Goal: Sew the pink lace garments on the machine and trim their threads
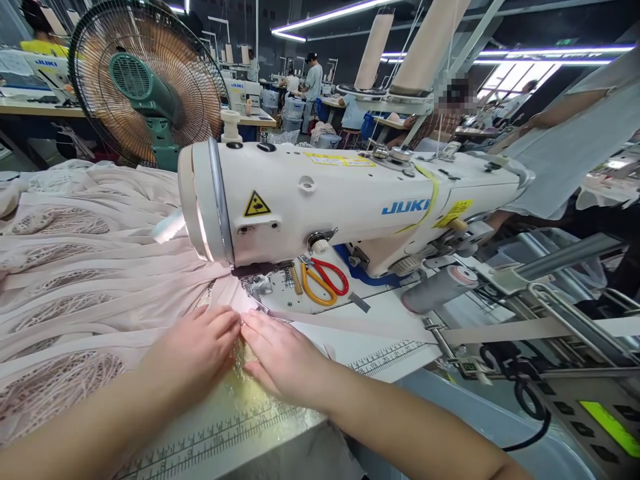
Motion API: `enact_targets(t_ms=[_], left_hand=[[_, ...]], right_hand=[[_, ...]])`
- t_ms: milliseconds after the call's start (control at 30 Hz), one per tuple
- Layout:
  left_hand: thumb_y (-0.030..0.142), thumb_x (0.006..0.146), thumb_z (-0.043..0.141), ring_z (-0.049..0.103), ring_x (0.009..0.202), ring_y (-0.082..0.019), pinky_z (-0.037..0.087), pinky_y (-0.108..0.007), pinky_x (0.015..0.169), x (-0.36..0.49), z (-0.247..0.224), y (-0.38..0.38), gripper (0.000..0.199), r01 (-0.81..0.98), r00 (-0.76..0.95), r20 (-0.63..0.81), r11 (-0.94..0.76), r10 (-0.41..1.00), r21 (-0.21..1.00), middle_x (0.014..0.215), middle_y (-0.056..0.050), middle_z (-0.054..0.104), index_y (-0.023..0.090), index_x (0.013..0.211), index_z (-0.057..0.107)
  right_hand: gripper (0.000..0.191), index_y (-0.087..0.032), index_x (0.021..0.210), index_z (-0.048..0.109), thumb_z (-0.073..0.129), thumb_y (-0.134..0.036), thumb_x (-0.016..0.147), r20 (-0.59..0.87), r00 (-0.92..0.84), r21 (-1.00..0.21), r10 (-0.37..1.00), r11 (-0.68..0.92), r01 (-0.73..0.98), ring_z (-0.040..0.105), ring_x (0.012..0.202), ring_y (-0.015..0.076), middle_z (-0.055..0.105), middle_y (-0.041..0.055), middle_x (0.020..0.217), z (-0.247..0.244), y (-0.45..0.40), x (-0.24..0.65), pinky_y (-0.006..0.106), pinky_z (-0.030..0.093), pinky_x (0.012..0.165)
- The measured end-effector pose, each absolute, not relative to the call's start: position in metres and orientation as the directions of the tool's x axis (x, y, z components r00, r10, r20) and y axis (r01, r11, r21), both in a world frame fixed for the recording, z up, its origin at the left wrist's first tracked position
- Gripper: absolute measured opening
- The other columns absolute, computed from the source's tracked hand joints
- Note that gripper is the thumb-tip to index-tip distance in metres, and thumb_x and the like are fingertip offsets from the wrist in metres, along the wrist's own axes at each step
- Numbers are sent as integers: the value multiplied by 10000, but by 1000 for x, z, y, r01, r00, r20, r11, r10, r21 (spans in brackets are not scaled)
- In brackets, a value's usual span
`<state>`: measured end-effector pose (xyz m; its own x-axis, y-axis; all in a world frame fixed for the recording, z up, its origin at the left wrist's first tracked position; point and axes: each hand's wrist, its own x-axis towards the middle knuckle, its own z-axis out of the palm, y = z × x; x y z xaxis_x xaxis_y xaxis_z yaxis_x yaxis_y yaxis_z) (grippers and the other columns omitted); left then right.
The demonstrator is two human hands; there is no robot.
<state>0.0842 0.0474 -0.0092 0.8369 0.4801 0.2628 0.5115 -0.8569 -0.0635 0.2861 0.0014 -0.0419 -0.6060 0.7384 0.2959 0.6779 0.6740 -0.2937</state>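
Observation:
Pale pink fabric [229, 293] runs under the head of a white sewing machine [310, 193]. Just in front of the presser area, my left hand [203, 343] is closed on the fabric, fingertips bent down on its edge. My right hand [280, 353] meets it there, fingers pressed together on the same fabric, its thumb lower. A long pale strip [350, 325] reaches from beside my right hand to the right. The exact grip under the fingertips is hidden. Gathered pink garments with lace panels [60, 227] spread out left of my left hand.
Thread snips with red and yellow handles [326, 283] lie on the machine bed. A ruler scale [210, 440] marks the table's front edge. A grey roll [440, 288] and a metal feeder [565, 293] stand right. Behind are a large fan [145, 80], thread cones [417, 53] and people.

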Motion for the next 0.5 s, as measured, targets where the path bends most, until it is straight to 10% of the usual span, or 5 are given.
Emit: enact_targets(t_ms=[133,500], left_hand=[[124,918,319,571,1147,-291,471,-457,922,72,-22,40,411,463,882,221,-853,416,-243,1274,-122,618,136,1216,601],[226,980,256,549,1207,-261,455,-465,1003,61,-17,89,439,460,886,153,-875,439,-152,1349,-96,563,193,1304,550]], right_hand=[[515,-7,1319,489,470,-356,940,280,-604,-297,746,666,685,375,1360,287,455,189,1428,-41,1,286,410,352,1125],[482,-16,1272,520,497,-351,927,262,-610,-299,748,664,685,377,1360,290,451,208,1425,-39,2,286,409,355,1114]])
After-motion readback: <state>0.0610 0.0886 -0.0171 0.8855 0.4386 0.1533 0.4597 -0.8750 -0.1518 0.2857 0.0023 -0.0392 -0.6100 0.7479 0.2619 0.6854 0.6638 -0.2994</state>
